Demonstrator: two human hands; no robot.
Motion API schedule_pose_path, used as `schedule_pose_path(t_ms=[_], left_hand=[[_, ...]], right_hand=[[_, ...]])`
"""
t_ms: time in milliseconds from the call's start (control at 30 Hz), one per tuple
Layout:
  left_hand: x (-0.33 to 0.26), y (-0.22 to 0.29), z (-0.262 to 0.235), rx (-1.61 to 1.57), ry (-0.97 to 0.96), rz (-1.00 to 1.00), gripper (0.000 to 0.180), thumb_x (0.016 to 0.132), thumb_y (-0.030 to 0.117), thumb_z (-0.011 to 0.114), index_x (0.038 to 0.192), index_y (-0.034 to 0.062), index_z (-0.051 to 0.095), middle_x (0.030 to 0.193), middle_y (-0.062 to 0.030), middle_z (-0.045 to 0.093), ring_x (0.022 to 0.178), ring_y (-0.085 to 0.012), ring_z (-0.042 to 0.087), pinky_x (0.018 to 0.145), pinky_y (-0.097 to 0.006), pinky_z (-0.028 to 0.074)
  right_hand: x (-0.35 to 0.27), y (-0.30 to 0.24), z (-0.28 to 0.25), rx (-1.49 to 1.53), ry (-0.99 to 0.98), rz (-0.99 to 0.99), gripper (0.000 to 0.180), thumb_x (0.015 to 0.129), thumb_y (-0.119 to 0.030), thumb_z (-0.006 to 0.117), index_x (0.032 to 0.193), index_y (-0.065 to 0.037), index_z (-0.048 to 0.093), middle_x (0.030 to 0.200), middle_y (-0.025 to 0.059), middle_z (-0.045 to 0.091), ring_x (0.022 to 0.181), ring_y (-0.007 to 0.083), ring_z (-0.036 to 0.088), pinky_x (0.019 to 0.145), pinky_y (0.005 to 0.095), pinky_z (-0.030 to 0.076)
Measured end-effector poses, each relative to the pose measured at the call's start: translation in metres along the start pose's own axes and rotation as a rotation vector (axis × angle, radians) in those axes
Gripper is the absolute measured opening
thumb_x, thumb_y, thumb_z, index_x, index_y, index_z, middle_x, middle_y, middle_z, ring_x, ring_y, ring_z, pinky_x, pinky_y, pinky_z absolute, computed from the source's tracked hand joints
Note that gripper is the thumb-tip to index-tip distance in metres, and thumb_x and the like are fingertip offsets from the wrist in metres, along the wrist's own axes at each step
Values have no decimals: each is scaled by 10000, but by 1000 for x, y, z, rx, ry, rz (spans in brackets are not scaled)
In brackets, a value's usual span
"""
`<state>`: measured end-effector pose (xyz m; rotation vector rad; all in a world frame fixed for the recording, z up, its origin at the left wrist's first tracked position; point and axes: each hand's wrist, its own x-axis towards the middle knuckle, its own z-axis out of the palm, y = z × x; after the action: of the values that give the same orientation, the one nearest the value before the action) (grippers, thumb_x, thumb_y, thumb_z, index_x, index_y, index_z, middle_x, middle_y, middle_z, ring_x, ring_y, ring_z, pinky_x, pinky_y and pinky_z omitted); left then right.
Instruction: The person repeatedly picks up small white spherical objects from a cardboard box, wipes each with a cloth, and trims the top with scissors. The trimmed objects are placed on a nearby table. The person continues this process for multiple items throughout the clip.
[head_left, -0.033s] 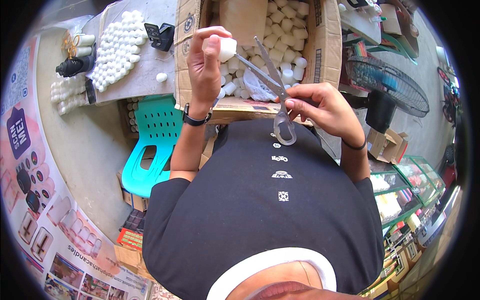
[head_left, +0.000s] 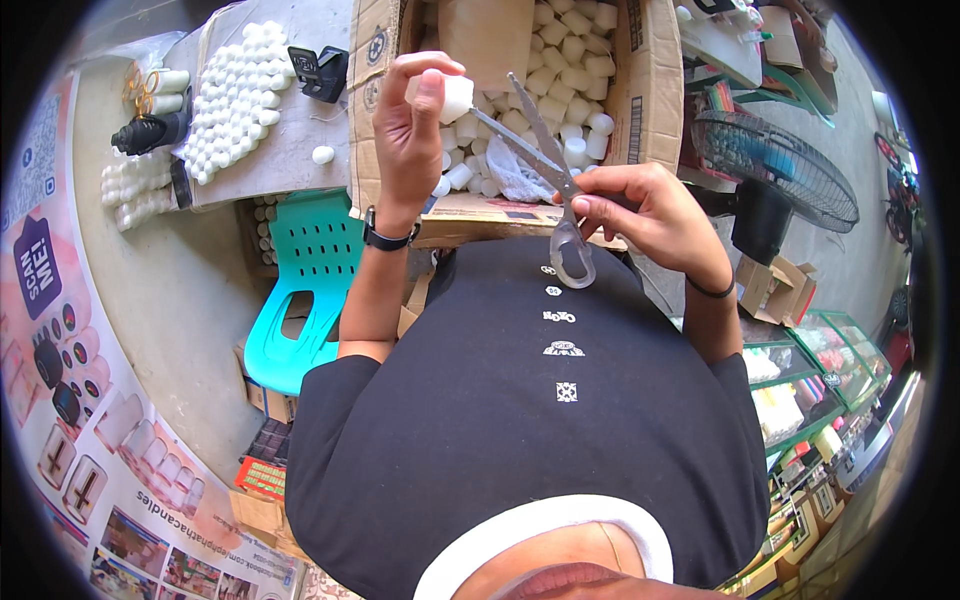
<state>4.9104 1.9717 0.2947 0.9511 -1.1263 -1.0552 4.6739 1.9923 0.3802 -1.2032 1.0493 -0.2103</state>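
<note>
Far left, a grey desk (head_left: pixel 290 150) carries a packed sheet of small white cylinder candles (head_left: pixel 235 95), its near edge dropping to bare concrete floor (head_left: pixel 170 300) where there is open room. A black clip-shaped tool (head_left: pixel 318 70) sits at the desk's back edge, and 1 loose white candle (head_left: pixel 323 155) lies alone near the desk's right edge. Below that edge stands a turquoise plastic chair (head_left: pixel 305 280), close against the person's left arm.

The left hand (head_left: pixel 405 130) is raised over the left flap of a big brown cardboard box (head_left: pixel 640 80) full of white candles. Its fingers (head_left: pixel 425 65) are clamped on a short white cylinder candle (head_left: pixel 455 97), held up just above the box's contents, thumb on the near side. A black wristband (head_left: pixel 385 238) circles the wrist.

A pair of long steel scissors (head_left: pixel 545 160) slants from the candle down to the right; its blades are slightly apart, with the tips right at the held candle's right side. The right hand (head_left: pixel 645 215) grips the scissors at the handles, fingers curled tight around them, one loop (head_left: pixel 572 255) hanging free over the black shirt (head_left: pixel 530 420).

Right of the box edge a black standing fan (head_left: pixel 775 170) crowds the space, with small cartons (head_left: pixel 775 290) and shelves (head_left: pixel 820 400) beyond.
</note>
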Motion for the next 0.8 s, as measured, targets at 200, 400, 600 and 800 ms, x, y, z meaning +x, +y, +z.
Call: schedule_pose_path(t_ms=[200, 400, 600, 800], left_hand=[[13, 10, -7, 544, -91, 0, 426, 952, 428, 557, 883, 20, 659, 678, 4, 593, 569, -50, 497, 506, -208, 383], [18, 14, -6, 795, -137, -671, 761, 885, 698, 421, 688, 6, 668, 491, -97, 551, 569, -188, 612, 564, -324, 470], [30, 0, -25, 727, -442, -916, 788, 892, 702, 387, 675, -3, 664, 568, -109, 609, 585, -187, 621, 598, -332, 484], [18, -2, -22, 580, -332, -544, 536, 956, 521, 485, 840, 25, 652, 625, -23, 581, 507, -71, 512, 482, -241, 406]], right_hand=[[-1, 14, 2, -927, 359, -386, 225, 808, -55, 608, 1020, 9, 645, 797, 147, 671, 653, 268, 646, 608, 330, 504], [5, 11, 6, -1611, 589, -584, 314, 767, -93, 588, 1057, 10, 648, 967, 103, 681, 894, 186, 628, 771, 299, 491], [8, 11, -1, -1655, 565, -630, 309, 769, -101, 582, 1048, 12, 648, 978, 97, 683, 948, 183, 617, 782, 296, 493], [12, 17, -11, -1136, 307, -385, 205, 789, -63, 594, 962, 19, 666, 802, 159, 664, 800, 253, 640, 675, 345, 507]])
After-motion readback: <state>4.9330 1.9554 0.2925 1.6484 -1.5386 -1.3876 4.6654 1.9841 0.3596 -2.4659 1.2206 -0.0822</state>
